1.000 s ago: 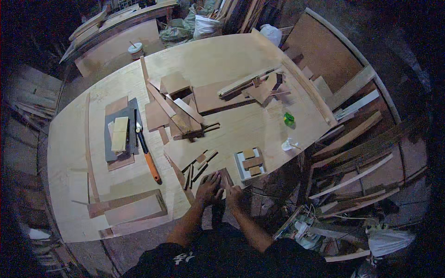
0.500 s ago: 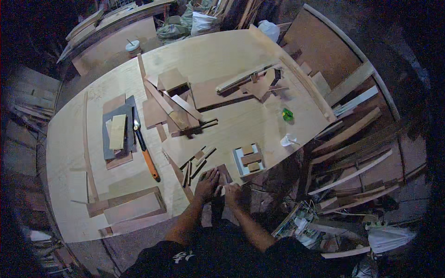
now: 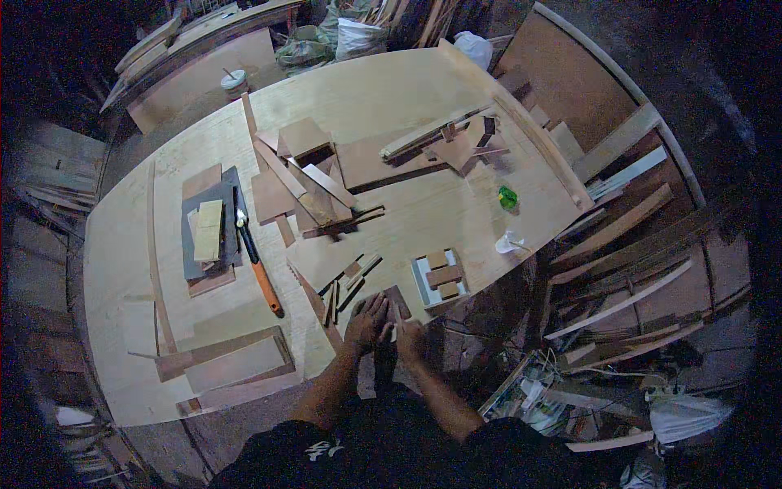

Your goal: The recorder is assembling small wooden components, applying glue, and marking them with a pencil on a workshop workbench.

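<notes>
At the near edge of the workbench (image 3: 391,98), my left hand (image 3: 368,324) rests with its fingers together on a small dark brown wood piece (image 3: 397,300), pressing it to the top. Close beside it, my right hand (image 3: 410,339) is closed at the piece's right side. A small pale bit shows between the hands, too small to name. Left of the fingers lie several thin wood strips (image 3: 353,281). Just to the right is a white tray (image 3: 419,281) with small brown wood blocks (image 3: 444,277) in it.
An orange-handled tool (image 3: 265,285) lies by a stacked dark grey sheet (image 3: 193,213). Wood offcuts (image 3: 305,183) spread across the middle. A green object (image 3: 507,197) and a white cup (image 3: 509,242) sit near the right edge. Boards (image 3: 619,220) lean beyond that edge.
My right hand has slid slightly forward along the brown piece, away from me. My left hand stays almost in place, and the view has shifted a little.
</notes>
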`<state>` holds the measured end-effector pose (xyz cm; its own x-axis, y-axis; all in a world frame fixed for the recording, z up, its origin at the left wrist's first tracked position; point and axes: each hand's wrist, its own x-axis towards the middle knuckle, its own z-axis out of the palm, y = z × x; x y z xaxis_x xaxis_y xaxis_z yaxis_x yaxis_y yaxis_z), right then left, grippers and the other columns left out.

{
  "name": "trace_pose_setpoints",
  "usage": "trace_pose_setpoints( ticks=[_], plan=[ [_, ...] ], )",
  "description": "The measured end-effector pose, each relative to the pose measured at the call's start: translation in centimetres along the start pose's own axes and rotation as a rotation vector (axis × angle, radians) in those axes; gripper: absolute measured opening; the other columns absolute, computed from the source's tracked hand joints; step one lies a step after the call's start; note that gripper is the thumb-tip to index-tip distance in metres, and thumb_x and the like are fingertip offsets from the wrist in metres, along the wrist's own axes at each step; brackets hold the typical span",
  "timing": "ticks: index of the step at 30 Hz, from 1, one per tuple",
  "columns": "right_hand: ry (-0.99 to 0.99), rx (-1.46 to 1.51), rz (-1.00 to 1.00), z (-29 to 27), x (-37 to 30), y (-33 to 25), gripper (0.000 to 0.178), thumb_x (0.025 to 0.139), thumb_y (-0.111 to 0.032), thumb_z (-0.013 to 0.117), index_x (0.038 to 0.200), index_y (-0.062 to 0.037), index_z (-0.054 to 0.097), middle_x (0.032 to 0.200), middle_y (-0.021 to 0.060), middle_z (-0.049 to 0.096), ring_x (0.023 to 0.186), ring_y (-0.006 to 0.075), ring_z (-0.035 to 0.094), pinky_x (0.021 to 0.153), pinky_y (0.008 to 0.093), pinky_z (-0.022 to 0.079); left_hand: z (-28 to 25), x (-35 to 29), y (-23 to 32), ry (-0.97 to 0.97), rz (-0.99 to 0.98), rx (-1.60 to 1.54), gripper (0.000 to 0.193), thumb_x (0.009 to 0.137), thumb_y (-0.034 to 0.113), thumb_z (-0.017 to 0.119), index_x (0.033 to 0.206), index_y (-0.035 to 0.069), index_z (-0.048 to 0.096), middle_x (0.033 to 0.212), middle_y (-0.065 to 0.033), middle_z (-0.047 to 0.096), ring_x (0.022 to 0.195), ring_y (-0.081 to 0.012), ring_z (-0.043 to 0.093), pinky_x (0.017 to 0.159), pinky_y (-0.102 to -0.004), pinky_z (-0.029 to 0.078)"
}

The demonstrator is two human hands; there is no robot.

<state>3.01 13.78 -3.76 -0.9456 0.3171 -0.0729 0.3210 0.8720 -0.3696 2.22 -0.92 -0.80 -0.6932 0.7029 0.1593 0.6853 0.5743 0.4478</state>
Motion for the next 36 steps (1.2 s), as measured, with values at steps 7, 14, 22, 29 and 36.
trace_pose_setpoints(
  ticks=[7, 14, 22, 29, 36],
  plan=[
    [0.204, -0.096, -0.026, 2.0, 4.2, 5.2, 0.023, 0.083, -0.024, 0.057, 0.08, -0.0028, 0.065, 0.075, 0.0196, 0.059, 0.069, 0.0359, 0.058, 0.061, 0.0463, 0.046, 0.4, 2.6, 2.0, 0.023, 0.099, -0.05, 0.06, 0.087, 0.033, 0.056, 0.134, -0.003, 0.042, 0.145, -0.0183, 0.036, 0.135, -0.0326, 0.031, 0.11, -0.0457, 0.023],
    [0.138, 0.146, -0.114, 5.2, -5.6, 4.8, 0.023, 0.081, -0.024, 0.058, 0.074, -0.0036, 0.064, 0.069, 0.019, 0.057, 0.068, 0.0388, 0.055, 0.062, 0.0473, 0.045, -0.3, 0.2, -0.4, 0.003, 0.012, -0.021, 0.06, 0.087, 0.032, 0.056, 0.133, -0.003, 0.041, 0.143, -0.0196, 0.037, 0.133, -0.0334, 0.033, 0.11, -0.0455, 0.024],
    [0.28, 0.011, -0.096, 3.7, 0.8, 3.9, 0.022, 0.082, -0.025, 0.059, 0.075, -0.0049, 0.064, 0.067, 0.0165, 0.056, 0.068, 0.0338, 0.058, 0.06, 0.0451, 0.045, -0.1, 1.3, 0.9, 0.01, 0.036, 0.0, 0.059, 0.088, 0.034, 0.056, 0.132, -0.003, 0.044, 0.143, -0.0173, 0.039, 0.133, -0.0311, 0.035, 0.11, -0.0431, 0.025],
    [0.196, 0.301, -0.044, 0.5, -5.8, 1.8, 0.025, 0.086, -0.023, 0.056, 0.075, -0.0017, 0.062, 0.07, 0.0199, 0.059, 0.072, 0.0394, 0.059, 0.062, 0.0489, 0.047, -0.1, 0.7, -0.3, 0.029, 0.01, -0.014, 0.058, 0.088, 0.035, 0.056, 0.132, -0.002, 0.045, 0.142, -0.0166, 0.04, 0.133, -0.0297, 0.035, 0.11, -0.0423, 0.025],
    [0.349, 0.246, 0.041, -6.1, 9.5, -1.2, 0.026, 0.085, -0.023, 0.056, 0.079, 0.0012, 0.063, 0.079, 0.0229, 0.063, 0.073, 0.0424, 0.06, 0.067, 0.0474, 0.049, 1.0, 1.3, 0.6, -0.013, 0.04, 0.007, 0.058, 0.088, 0.035, 0.054, 0.133, -0.002, 0.044, 0.144, -0.0178, 0.038, 0.134, -0.0305, 0.034, 0.109, -0.0442, 0.024]
  ],
)
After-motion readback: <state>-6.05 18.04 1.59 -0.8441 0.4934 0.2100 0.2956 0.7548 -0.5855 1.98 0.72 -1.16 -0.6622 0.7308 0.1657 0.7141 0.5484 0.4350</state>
